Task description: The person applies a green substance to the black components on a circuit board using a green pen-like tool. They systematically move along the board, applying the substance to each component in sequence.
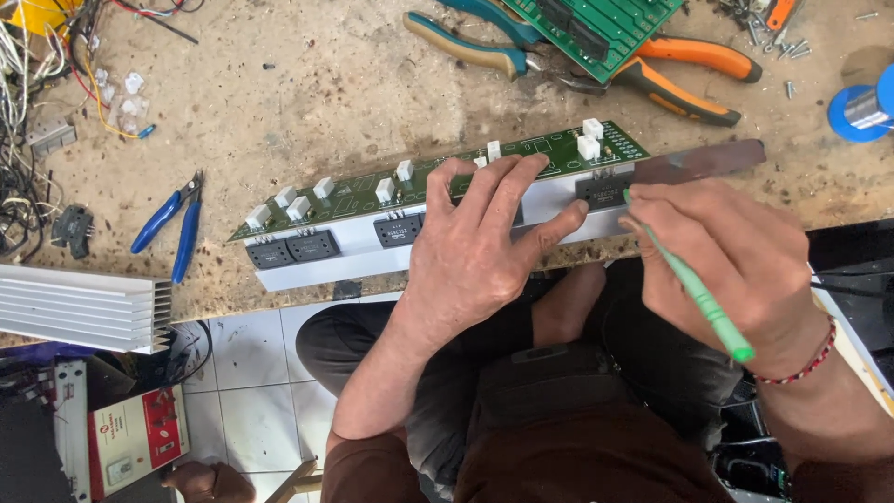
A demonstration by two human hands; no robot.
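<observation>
A long green circuit board (549, 151) with white connectors lies along the worn bench edge, joined to a pale metal bar (354, 261) that carries several black flat transistors (289, 248). My left hand (475, 247) presses flat on the middle of the board and bar. My right hand (726, 256) holds a thin green tool (694, 289) like a pen. Its tip touches the black transistor (603, 192) at the right end of the bar. A dark metal strip (698, 162) sticks out beyond that end.
Blue-handled cutters (172, 224) lie at left beside tangled wires (28, 140). A finned aluminium heatsink (79, 307) sits at the bench's left edge. Orange and teal pliers (670, 79), another green board (605, 23), screws and a blue solder spool (866, 107) are at the back.
</observation>
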